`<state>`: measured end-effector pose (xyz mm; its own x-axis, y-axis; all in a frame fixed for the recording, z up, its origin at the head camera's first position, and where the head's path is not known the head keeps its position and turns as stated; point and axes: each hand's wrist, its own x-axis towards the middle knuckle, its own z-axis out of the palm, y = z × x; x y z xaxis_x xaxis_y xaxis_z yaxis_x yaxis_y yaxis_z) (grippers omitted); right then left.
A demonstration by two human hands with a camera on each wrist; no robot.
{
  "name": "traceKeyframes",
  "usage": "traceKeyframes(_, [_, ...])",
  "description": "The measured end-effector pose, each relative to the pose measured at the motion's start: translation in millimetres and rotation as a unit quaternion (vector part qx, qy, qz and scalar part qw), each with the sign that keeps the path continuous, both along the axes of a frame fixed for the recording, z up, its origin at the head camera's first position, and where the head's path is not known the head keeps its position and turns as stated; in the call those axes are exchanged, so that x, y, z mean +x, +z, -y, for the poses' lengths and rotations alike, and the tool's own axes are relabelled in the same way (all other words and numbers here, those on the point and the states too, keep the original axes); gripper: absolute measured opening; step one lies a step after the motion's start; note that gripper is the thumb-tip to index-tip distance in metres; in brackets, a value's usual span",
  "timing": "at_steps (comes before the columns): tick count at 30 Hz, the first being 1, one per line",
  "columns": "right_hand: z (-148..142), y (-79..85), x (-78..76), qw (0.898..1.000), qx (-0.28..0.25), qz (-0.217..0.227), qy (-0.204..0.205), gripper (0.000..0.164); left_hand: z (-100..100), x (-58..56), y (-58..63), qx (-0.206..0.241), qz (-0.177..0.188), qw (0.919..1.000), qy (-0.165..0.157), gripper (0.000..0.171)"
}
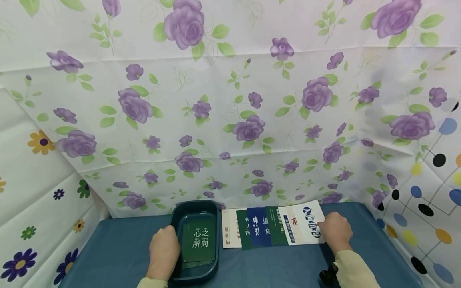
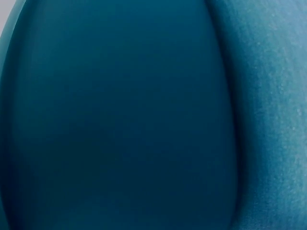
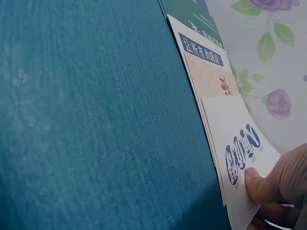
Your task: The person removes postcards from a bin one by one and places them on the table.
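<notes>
My left hand [image 1: 164,252] grips the left side of a dark teal plastic tray [image 1: 217,250]. Inside the tray lie green cards, the top one [image 1: 205,256] printed with white characters. Smooth teal plastic of the tray [image 2: 120,115] fills most of the left wrist view, where no fingers show. My right hand [image 1: 336,232] pinches the right edge of a white card [image 1: 299,218] with blue oval lettering. In the right wrist view, the thumb [image 3: 256,184] presses on that card's face, with the other fingers behind it.
Right of the tray runs an overlapping row of cards, including a blue card [image 1: 258,236], a green card [image 1: 276,228] and a cream card [image 1: 230,216]. They lie on the blue table cover [image 1: 270,268] along a floral backdrop [image 1: 223,104]. Patterned sheets flank both sides.
</notes>
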<state>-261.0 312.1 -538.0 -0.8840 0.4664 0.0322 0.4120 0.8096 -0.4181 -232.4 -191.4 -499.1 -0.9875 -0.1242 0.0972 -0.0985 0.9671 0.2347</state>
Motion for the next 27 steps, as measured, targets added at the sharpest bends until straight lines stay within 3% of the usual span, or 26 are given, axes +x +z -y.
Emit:
traceKeyframes(16, [-2.4,1.8,-2.2,1.0,0.004,-0.021,-0.005,0.026,-1.2,1.5,6.0,-0.004,-0.009,1.0,-0.001,0.007])
traceKeyframes(27, [-3.3,8.0,0.9,1.0,0.01,0.018,0.022,0.025,-1.9,2.5,5.2,-0.001,0.017,0.9998,-0.004,0.005])
